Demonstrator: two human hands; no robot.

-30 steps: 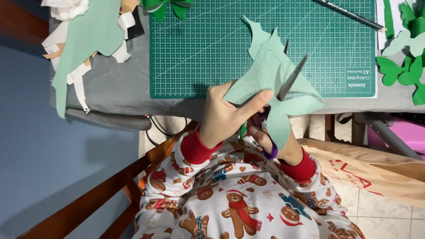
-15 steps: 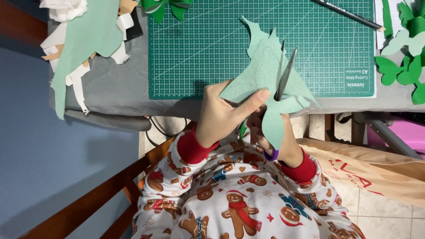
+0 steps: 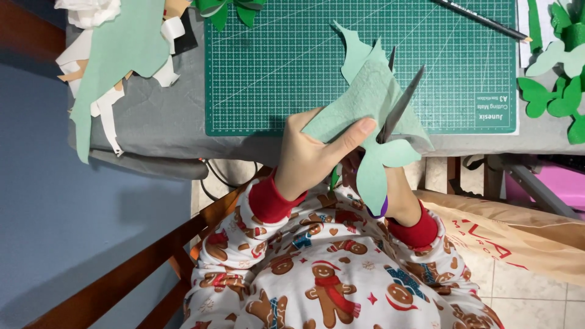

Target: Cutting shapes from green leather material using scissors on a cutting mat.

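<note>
My left hand [image 3: 317, 152] pinches a pale green felt sheet [image 3: 372, 103] at its lower left, thumb on top. The sheet hangs over the near edge of the green cutting mat [image 3: 274, 67]. My right hand [image 3: 399, 195] sits under the felt, mostly hidden, and holds scissors [image 3: 399, 103] whose grey blades are spread apart and stick up through the felt's right side. A leaf-shaped lobe of felt droops below the blades.
Pale green and white felt scraps [image 3: 116, 55] lie at the table's left end. Dark green cut shapes [image 3: 557, 91] sit at the right, more at the mat's top edge [image 3: 228, 9]. A pencil [image 3: 481, 18] lies on the mat. Wooden chair [image 3: 122, 274] at lower left.
The scissor blades closed half a second ago and have spread apart again. The felt sheet has shifted slightly in my left hand.
</note>
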